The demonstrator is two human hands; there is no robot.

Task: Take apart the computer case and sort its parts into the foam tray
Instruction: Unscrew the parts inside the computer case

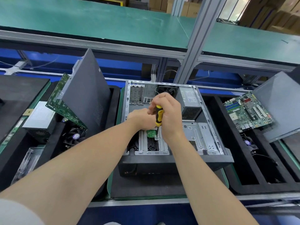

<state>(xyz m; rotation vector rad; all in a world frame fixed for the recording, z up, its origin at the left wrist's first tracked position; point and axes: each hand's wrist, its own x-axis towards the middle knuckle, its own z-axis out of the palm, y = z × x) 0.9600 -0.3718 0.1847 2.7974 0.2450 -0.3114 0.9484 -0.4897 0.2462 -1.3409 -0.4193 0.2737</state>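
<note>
1. The computer case (170, 166) lay open at the middle of the table's (146, 202) front edge. It looked like stiff sheet metal, likely heavy and sharp-edged, best held by its rims.
2. The right hand (170, 114) gripped a screwdriver (158, 116) set on a screw (157, 136). The left hand (139, 118) curled beside it, its grasp unclear.

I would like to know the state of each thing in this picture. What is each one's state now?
computer case: lies on its side, open, side panel off.
power supply: mounted inside the case, far right corner.
screwdriver: upright, tip down on the drive bracket.
right hand: grips the screwdriver handle.
left hand: beside the screwdriver; its hold is unclear.
motherboard: lying tilted in the right foam tray.
</note>
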